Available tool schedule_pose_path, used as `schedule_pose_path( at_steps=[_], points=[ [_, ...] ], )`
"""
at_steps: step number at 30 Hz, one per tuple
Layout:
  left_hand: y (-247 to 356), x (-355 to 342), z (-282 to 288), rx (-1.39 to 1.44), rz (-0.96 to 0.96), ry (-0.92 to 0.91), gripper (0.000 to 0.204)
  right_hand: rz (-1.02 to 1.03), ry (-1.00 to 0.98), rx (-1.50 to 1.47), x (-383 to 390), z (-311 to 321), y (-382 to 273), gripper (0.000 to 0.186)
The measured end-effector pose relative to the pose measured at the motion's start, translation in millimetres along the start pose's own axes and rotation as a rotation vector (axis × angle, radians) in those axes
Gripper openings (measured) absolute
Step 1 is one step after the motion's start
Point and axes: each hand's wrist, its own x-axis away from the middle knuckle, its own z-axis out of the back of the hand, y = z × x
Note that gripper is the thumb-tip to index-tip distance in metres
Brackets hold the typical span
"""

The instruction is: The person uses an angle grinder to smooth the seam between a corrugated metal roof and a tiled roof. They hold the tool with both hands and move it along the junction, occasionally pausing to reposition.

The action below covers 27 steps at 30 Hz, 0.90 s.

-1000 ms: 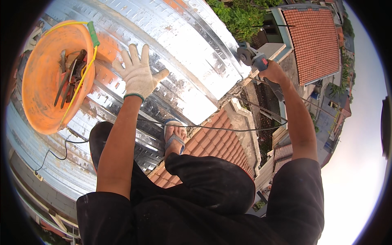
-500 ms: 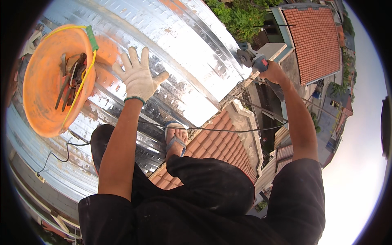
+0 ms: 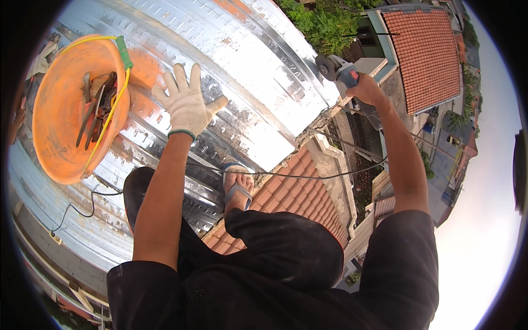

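My left hand (image 3: pixel 187 104), in a pale knit glove with a green cuff, lies with spread fingers on the shiny corrugated metal roofing (image 3: pixel 236 52). My bare right hand (image 3: pixel 367 89) is wrapped round an angle grinder (image 3: pixel 347 76) with a grey and dark body. The grinder's dark disc (image 3: pixel 326 68) points left, over the far right edge of the metal sheet. Whether the disc touches the sheet or turns, I cannot tell. A dark cord (image 3: pixel 308 176) runs from the grinder's side across my sandalled foot.
On the left stands an orange basin (image 3: pixel 52 126) with several tools in it and a yellow strap with a green piece across its rim. Beyond the roof's broken right edge lie a lower tiled roof (image 3: pixel 297 190), a gap, and a neighbouring tiled house (image 3: pixel 423 55).
My right hand has shifted slightly with the grinder, and its disc sits a little higher and further left. The left hand stays in place.
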Motion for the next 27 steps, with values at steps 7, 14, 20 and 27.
schedule_pose_path(
  at_steps=[7, 14, 20, 27],
  points=[
    [-1, 2, 2, 0.004, -0.008, 0.021, 0.11, 0.006, -0.011, 0.025, 0, 3, -9, 0.063],
    [0, 1, 2, 0.001, -0.003, 0.016, 0.11, 0.013, -0.06, 0.02, -7, 5, -6, 0.068],
    [-1, 0, 1, 0.039, -0.002, 0.014, 0.111, 0.028, -0.022, 0.016, -12, -2, 5, 0.065],
    [0, 0, 2, 0.017, 0.002, 0.004, 0.11, 0.017, -0.042, 0.029, -11, 2, 1, 0.064]
  ],
)
